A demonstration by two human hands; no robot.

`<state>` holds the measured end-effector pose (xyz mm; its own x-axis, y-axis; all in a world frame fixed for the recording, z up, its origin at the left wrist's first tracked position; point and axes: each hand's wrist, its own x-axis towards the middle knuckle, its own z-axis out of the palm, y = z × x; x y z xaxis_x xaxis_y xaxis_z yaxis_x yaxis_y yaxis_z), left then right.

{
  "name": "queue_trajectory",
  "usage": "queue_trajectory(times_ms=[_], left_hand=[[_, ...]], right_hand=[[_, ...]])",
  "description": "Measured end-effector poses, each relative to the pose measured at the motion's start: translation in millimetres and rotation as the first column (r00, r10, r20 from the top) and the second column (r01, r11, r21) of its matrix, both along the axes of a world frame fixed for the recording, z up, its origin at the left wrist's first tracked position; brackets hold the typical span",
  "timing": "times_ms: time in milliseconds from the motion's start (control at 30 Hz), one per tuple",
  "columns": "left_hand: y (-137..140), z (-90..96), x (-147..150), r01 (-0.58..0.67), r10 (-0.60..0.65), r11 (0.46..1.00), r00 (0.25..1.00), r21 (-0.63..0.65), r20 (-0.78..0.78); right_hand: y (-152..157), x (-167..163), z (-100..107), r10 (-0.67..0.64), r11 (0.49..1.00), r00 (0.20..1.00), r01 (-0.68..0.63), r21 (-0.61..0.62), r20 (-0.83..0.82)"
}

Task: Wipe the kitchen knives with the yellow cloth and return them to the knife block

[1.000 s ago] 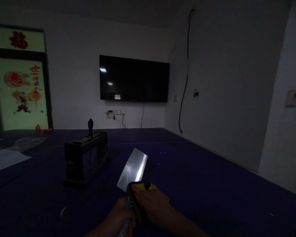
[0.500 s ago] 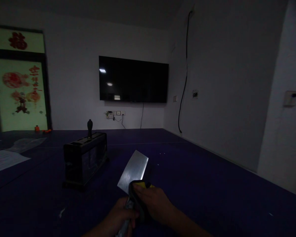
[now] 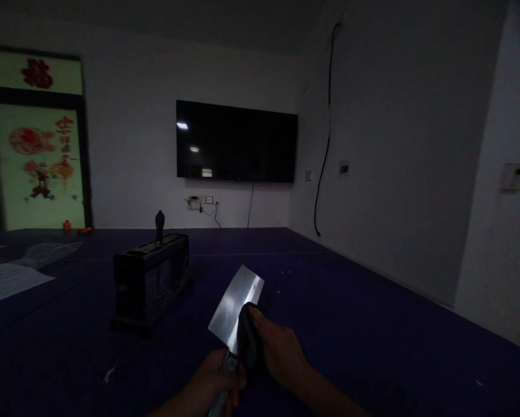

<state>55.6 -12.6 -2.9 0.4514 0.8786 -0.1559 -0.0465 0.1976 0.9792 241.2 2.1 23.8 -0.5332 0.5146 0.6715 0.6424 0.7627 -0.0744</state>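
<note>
Purple covers the broad table (image 3: 373,324), with papers (image 3: 14,281) at ten o'clock and a black block (image 3: 151,284) at eleven. Nearest, at twelve, the left hand (image 3: 219,379) grips a cleaver (image 3: 229,310) by its handle while the right hand (image 3: 281,350) pinches a dark cloth (image 3: 250,339) against the blade. Beyond, a television (image 3: 237,141) hangs on the dim wall (image 3: 130,133) at twelve, a cable (image 3: 328,133) at one.

Beyond the left fingers (image 3: 231,380), one cleaver (image 3: 233,310) is extending; against the right fingers (image 3: 262,324), one cloth (image 3: 247,336); leftward, one knife block (image 3: 156,284); farther beyond, one wall-mounted television (image 3: 237,142).
</note>
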Motion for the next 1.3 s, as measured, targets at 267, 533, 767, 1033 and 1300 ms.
queue_trajectory(times_ms=[267,533,767,1033,1300], left_hand=[[0,-0.8,-2,0.007,-0.007,1.000,1.000,0.026,-0.006],[4,-5.0,-1,0.001,-0.001,1.000,1.000,0.007,-0.030],[7,-8.3,-2,0.020,-0.020,0.999,1.000,0.031,-0.013],[5,-5.0,-3,0.029,-0.029,1.000,1.000,0.007,-0.003],[-5,10.2,-10,0.066,-0.065,0.998,0.997,0.015,-0.032]], right_hand=[[-3,3,0,0.018,0.998,1.000,-0.017,0.057,-0.006],[-1,-3,4,-0.040,0.998,0.998,0.042,-0.044,0.045],[2,-4,0,-0.010,0.998,0.999,0.013,-0.059,0.049],[-2,-4,2,0.032,0.997,0.989,-0.022,-0.068,0.143],[3,1,3,-0.029,0.999,0.992,0.033,-0.023,0.124]])
